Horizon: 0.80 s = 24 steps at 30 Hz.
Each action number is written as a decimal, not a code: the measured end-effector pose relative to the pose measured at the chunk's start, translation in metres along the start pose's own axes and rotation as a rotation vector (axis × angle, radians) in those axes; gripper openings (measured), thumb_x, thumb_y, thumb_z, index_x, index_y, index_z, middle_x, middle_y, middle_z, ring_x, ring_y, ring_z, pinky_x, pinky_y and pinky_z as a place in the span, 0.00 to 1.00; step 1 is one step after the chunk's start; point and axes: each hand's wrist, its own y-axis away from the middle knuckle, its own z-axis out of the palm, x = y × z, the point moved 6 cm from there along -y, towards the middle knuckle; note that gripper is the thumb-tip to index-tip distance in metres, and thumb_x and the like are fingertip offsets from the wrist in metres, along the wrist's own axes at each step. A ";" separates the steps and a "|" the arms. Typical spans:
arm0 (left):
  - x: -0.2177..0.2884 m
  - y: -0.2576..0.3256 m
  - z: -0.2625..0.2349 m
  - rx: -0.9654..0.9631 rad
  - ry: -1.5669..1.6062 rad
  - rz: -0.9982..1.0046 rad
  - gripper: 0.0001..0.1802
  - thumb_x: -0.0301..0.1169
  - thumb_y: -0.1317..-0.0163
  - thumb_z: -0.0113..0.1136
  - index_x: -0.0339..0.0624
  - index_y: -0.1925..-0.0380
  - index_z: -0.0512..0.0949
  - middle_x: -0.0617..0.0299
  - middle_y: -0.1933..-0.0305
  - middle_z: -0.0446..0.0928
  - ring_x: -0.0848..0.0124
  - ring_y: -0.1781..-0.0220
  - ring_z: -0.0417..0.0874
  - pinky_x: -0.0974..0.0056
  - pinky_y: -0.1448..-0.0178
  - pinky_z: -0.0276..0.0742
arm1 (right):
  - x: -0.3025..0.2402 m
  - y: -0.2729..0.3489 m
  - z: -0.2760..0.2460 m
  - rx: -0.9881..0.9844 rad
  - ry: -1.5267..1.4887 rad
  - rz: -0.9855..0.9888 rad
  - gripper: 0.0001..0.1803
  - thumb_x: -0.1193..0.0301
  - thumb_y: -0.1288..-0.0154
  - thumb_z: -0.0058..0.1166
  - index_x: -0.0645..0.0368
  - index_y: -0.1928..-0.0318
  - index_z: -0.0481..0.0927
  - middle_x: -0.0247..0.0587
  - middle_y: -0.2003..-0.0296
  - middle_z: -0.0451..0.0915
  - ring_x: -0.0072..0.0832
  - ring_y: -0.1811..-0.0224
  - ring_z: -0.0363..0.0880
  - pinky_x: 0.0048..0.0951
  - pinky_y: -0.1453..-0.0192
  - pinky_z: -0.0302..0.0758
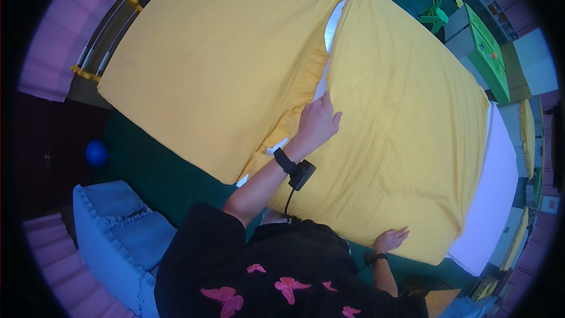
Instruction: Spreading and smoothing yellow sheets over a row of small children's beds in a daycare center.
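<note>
A yellow sheet [406, 123] covers a wide flat bed-like surface in front of me, wrinkled toward its near side. A second yellow sheet [212, 53] lies over the neighbouring surface on the left, mostly smooth. Between them runs a seam where white strips and a ruffled sheet edge [306, 91] show. My left hand [318, 121] rests beside this seam, on the right sheet's edge, thumb apart from the fingers, with nothing seen in it. My right hand [391, 239] lies flat on the right sheet near its front edge, fingers stretched out.
A lilac surface [488, 194] adjoins the right sheet. At the lower left stands a blue sofa [132, 227], with a blue ball [97, 153] beyond it on the dark green floor [138, 144]. Toys and a green-topped cabinet [485, 53] stand at the far right.
</note>
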 end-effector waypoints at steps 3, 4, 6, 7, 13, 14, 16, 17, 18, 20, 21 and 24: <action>-0.008 -0.006 0.002 0.089 0.035 0.028 0.28 0.41 0.44 0.66 0.31 0.49 0.75 0.43 0.61 0.82 0.48 0.60 0.84 0.51 0.53 0.79 | 0.005 0.000 0.002 0.029 0.025 -0.016 0.29 0.64 0.27 0.34 0.55 0.27 0.56 0.51 0.27 0.54 0.44 0.25 0.54 0.48 0.28 0.55; -0.018 -0.011 -0.003 0.170 0.069 0.049 0.28 0.42 0.44 0.67 0.32 0.50 0.76 0.44 0.60 0.83 0.50 0.59 0.85 0.53 0.53 0.80 | 0.006 0.001 0.004 0.028 0.021 -0.001 0.29 0.64 0.27 0.34 0.55 0.28 0.56 0.51 0.27 0.54 0.44 0.25 0.54 0.47 0.28 0.56; -0.043 -0.027 0.004 0.096 0.193 -0.019 0.29 0.44 0.45 0.68 0.33 0.51 0.77 0.45 0.61 0.83 0.51 0.59 0.85 0.53 0.53 0.80 | 0.008 0.001 0.006 0.024 0.010 0.019 0.29 0.65 0.27 0.34 0.55 0.28 0.56 0.51 0.27 0.54 0.44 0.26 0.54 0.47 0.28 0.56; -0.060 -0.032 0.012 0.019 0.316 -0.092 0.29 0.45 0.46 0.68 0.33 0.52 0.77 0.46 0.62 0.83 0.52 0.58 0.85 0.54 0.52 0.80 | 0.005 0.000 0.004 0.035 0.007 0.013 0.29 0.64 0.26 0.34 0.55 0.28 0.56 0.50 0.27 0.54 0.43 0.25 0.53 0.47 0.28 0.56; -0.056 -0.019 0.020 -0.171 0.134 -0.099 0.27 0.47 0.44 0.67 0.33 0.56 0.78 0.45 0.59 0.83 0.51 0.57 0.85 0.54 0.51 0.79 | 0.001 -0.003 -0.007 -0.005 -0.005 0.042 0.29 0.64 0.26 0.33 0.55 0.27 0.56 0.48 0.26 0.53 0.42 0.24 0.51 0.47 0.27 0.55; -0.051 -0.017 0.020 -0.171 0.185 -0.061 0.27 0.47 0.44 0.66 0.33 0.56 0.77 0.45 0.60 0.83 0.51 0.57 0.84 0.54 0.51 0.79 | 0.002 -0.002 -0.006 -0.017 -0.001 0.051 0.29 0.64 0.26 0.33 0.55 0.27 0.56 0.48 0.26 0.53 0.42 0.24 0.50 0.47 0.27 0.54; -0.047 -0.017 0.020 -0.170 0.232 -0.007 0.27 0.47 0.42 0.66 0.34 0.54 0.77 0.46 0.60 0.83 0.54 0.59 0.84 0.56 0.53 0.78 | 0.004 -0.002 -0.004 -0.009 0.001 0.045 0.29 0.64 0.26 0.33 0.55 0.27 0.56 0.48 0.26 0.53 0.42 0.24 0.50 0.47 0.26 0.53; -0.044 -0.016 0.020 -0.169 0.281 0.044 0.27 0.46 0.41 0.65 0.35 0.51 0.77 0.46 0.60 0.82 0.58 0.61 0.83 0.58 0.55 0.77 | 0.004 -0.002 -0.003 0.000 0.004 0.038 0.29 0.64 0.26 0.33 0.55 0.27 0.56 0.47 0.26 0.53 0.41 0.24 0.49 0.48 0.26 0.53; -0.043 -0.017 0.020 -0.169 0.279 0.049 0.27 0.46 0.41 0.65 0.35 0.51 0.77 0.46 0.60 0.82 0.58 0.61 0.83 0.58 0.55 0.77 | 0.003 -0.001 -0.004 0.001 0.001 0.042 0.29 0.64 0.26 0.33 0.55 0.27 0.56 0.47 0.26 0.53 0.41 0.24 0.49 0.48 0.26 0.53; -0.040 -0.016 0.019 -0.150 0.236 0.074 0.27 0.46 0.39 0.64 0.35 0.49 0.77 0.48 0.59 0.83 0.58 0.58 0.84 0.58 0.52 0.77 | 0.001 -0.001 -0.005 0.003 -0.002 0.037 0.29 0.64 0.26 0.33 0.55 0.27 0.56 0.47 0.26 0.52 0.41 0.23 0.49 0.48 0.26 0.52; -0.038 -0.014 0.019 -0.152 0.237 0.079 0.27 0.46 0.39 0.64 0.35 0.49 0.77 0.48 0.59 0.83 0.58 0.58 0.84 0.58 0.52 0.77 | 0.002 0.000 -0.005 0.005 -0.002 0.043 0.29 0.64 0.26 0.33 0.55 0.27 0.56 0.47 0.26 0.52 0.41 0.23 0.49 0.48 0.26 0.52; -0.035 -0.009 0.017 -0.165 0.236 0.076 0.27 0.45 0.38 0.63 0.36 0.47 0.76 0.49 0.56 0.83 0.59 0.55 0.84 0.59 0.49 0.77 | 0.005 0.000 -0.003 -0.002 0.000 0.043 0.29 0.63 0.26 0.33 0.55 0.28 0.56 0.47 0.26 0.52 0.42 0.24 0.49 0.47 0.26 0.53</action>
